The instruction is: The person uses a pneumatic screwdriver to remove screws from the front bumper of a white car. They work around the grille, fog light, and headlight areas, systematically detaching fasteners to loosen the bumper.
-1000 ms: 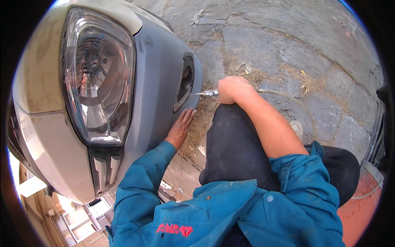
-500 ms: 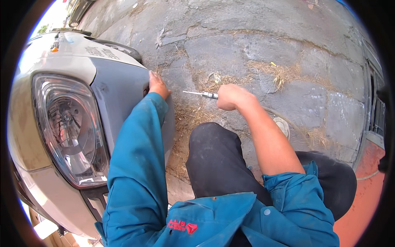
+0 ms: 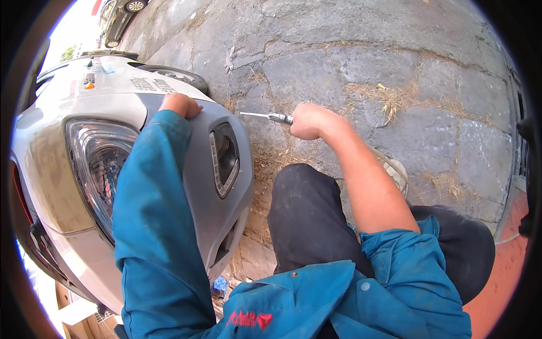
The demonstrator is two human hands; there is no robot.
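On the left stands a white car, its front bumper (image 3: 195, 164) grey and dull. My left hand (image 3: 179, 105) lies on the bumper's upper part, forward of the wheel, palm down with fingers against the surface; the forearm covers part of the headlight (image 3: 100, 164). Past that arm, a lamp opening with a light strip (image 3: 224, 161) shows in the bumper. My right hand (image 3: 312, 121) is closed around an air blow gun (image 3: 280, 118). Its thin metal nozzle points left at the bumper, a short gap away. A pale hose (image 3: 389, 160) runs behind my right forearm.
Cracked grey paving (image 3: 316, 73) with tufts of dry straw (image 3: 390, 100) spreads beyond the car. A front wheel (image 3: 179, 75) shows behind the bumper, and a dark car (image 3: 121, 22) stands far left. At the right are a reddish surface (image 3: 495, 282) and my bent knees.
My left hand has moved left and up, from the bumper's side to its top. The blow gun has shifted slightly left and up. More of the bumper, including the lamp opening, is now visible.
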